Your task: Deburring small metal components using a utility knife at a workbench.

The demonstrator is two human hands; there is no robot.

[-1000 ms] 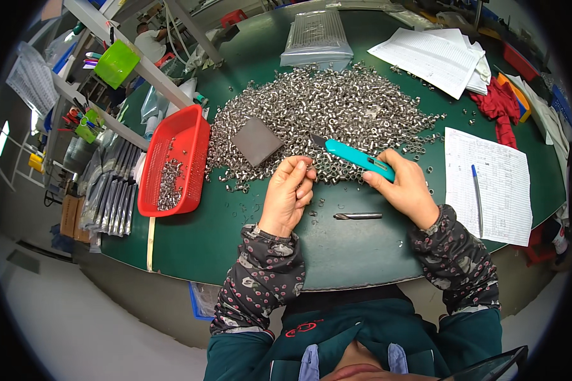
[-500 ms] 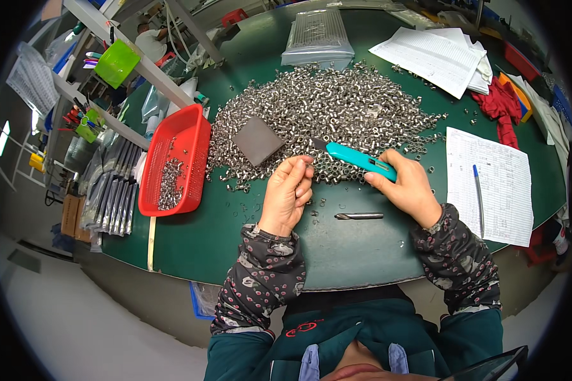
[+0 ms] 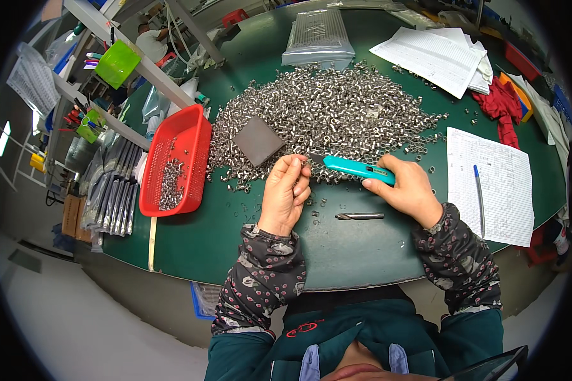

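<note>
My right hand (image 3: pixel 410 188) is closed around a teal utility knife (image 3: pixel 356 167), its dark blade pointing left. The blade tip meets the fingertips of my left hand (image 3: pixel 287 193), which pinch a small metal ring (image 3: pixel 304 162), mostly hidden by thumb and finger. Behind both hands spreads a large heap of small shiny metal rings (image 3: pixel 336 108). A dark grey square block (image 3: pixel 258 141) lies on the heap's near left side. On the green table (image 3: pixel 356 254) between my forearms rests a drill bit (image 3: pixel 359 216), with a few loose rings and thin shavings to its left.
A red plastic basket (image 3: pixel 200 136) holding some rings stands left of the heap. At right, a blue pen (image 3: pixel 478 197) lies on a paper sheet (image 3: pixel 508 171). More papers (image 3: pixel 425 54) and a clear plastic bag (image 3: pixel 317 38) are at the back. Bagged parts (image 3: pixel 111 190) are stacked far left.
The knife has tilted flatter, and its blade has come left and down to my left fingertips. My left hand has barely moved.
</note>
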